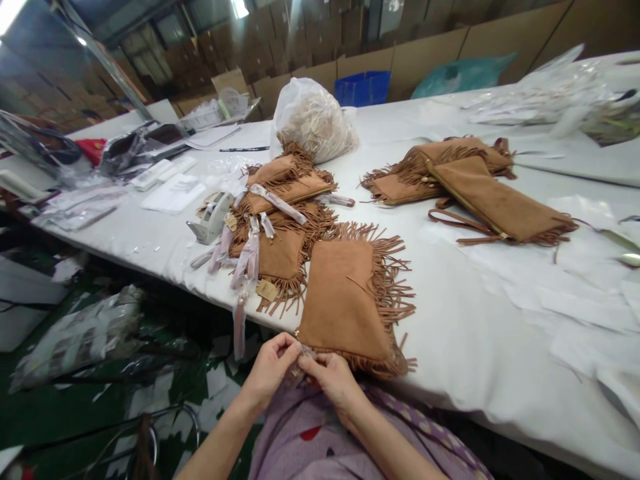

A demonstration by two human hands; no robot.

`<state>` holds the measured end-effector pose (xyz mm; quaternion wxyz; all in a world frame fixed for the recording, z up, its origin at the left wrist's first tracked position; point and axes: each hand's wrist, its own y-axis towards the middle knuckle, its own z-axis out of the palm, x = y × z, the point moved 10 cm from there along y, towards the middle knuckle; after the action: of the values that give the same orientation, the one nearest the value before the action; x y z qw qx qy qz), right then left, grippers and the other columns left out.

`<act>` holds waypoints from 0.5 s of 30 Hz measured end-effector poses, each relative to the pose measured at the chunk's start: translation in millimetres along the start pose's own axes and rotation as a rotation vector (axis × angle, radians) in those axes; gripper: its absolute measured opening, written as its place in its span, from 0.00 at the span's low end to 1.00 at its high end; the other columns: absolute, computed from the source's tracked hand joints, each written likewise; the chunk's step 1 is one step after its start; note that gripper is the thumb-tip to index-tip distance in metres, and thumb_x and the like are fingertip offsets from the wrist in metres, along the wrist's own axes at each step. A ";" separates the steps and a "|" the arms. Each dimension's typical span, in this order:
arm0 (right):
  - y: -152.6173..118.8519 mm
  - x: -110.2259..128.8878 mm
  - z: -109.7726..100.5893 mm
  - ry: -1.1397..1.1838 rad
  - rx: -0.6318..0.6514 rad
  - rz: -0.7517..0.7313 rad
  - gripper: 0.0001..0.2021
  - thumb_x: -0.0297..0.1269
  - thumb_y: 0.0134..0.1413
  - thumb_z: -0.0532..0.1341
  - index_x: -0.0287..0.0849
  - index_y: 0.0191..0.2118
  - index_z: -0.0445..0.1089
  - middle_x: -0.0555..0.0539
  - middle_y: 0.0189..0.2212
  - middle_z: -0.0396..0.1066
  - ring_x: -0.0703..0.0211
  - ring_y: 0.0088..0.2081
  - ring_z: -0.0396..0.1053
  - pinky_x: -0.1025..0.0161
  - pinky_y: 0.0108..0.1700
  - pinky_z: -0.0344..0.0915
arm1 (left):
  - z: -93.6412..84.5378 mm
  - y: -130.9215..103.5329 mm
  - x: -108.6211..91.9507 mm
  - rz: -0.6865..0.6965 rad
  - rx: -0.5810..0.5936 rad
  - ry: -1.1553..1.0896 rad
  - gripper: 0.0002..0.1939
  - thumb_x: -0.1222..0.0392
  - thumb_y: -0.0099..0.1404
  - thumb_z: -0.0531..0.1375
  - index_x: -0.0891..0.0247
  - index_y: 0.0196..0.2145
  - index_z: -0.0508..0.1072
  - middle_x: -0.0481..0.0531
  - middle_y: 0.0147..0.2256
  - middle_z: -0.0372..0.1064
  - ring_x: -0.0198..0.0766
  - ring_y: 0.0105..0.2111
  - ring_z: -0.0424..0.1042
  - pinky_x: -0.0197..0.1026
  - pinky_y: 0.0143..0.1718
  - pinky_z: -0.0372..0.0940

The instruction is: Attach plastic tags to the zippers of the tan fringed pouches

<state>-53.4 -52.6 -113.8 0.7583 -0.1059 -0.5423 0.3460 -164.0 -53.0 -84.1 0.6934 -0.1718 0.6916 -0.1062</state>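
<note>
A tan fringed pouch (343,293) lies flat at the table's front edge, its fringe spread to the right and along the far side. At its near left corner, by the zipper end, my left hand (273,367) pinches a small piece in clear plastic wrap (299,375). Fingertips of my right hand (335,380) close on the same piece, just beside the left. Both hands hide most of it, so its exact kind does not show. Left of the pouch, plastic-wrapped wrist straps (249,257) and a tag (267,290) rest on more fringed pouches (283,253).
A grey tape dispenser (213,217) stands beside the pouch pile. More pouches (500,193) lie at the right. Behind sit a stuffed clear bag (315,123), a blue bin (363,89) and loose plastic (545,93). One wrapped strap (240,327) hangs over the table edge.
</note>
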 end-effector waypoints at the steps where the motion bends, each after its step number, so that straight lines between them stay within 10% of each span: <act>1: 1.7 -1.5 1.6 0.008 0.006 0.007 0.17 0.47 0.35 0.70 0.36 0.19 0.70 0.53 0.14 0.64 0.70 0.18 0.56 0.69 0.22 0.49 | 0.5 -0.7 -3.0 -0.002 0.053 -0.008 0.20 0.43 0.60 0.61 0.65 0.33 0.68 0.49 0.29 0.69 0.35 0.27 0.67 0.34 0.29 0.61; 5: 4.0 -6.0 3.7 0.040 0.034 0.040 0.18 0.48 0.35 0.70 0.36 0.19 0.70 0.53 0.13 0.64 0.71 0.16 0.56 0.70 0.20 0.50 | 13.0 -20.0 1.7 -0.074 0.396 0.030 0.28 0.41 0.56 0.63 0.64 0.45 0.68 0.53 0.35 0.71 0.39 0.33 0.70 0.38 0.35 0.64; 9: 6.0 -8.2 0.2 0.068 0.036 0.067 0.19 0.49 0.34 0.71 0.36 0.21 0.71 0.53 0.13 0.65 0.72 0.15 0.56 0.72 0.19 0.52 | 8.8 -68.6 51.7 -0.359 0.652 0.103 0.26 0.42 0.54 0.65 0.67 0.40 0.72 0.51 0.24 0.70 0.37 0.22 0.69 0.37 0.28 0.64; 15: 13.4 -14.6 -5.5 0.084 -0.007 0.101 0.17 0.45 0.36 0.71 0.35 0.22 0.71 0.52 0.13 0.65 0.74 0.14 0.57 0.74 0.17 0.53 | -52.2 -109.8 105.4 -0.440 0.309 0.172 0.28 0.34 0.49 0.64 0.65 0.31 0.75 0.49 0.18 0.66 0.39 0.21 0.68 0.37 0.23 0.61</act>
<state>-56.4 -51.0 -134.1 0.7615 -0.1503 -0.5051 0.3773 -203.8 -199.2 -138.3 0.6104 -0.2006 0.6696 -0.3727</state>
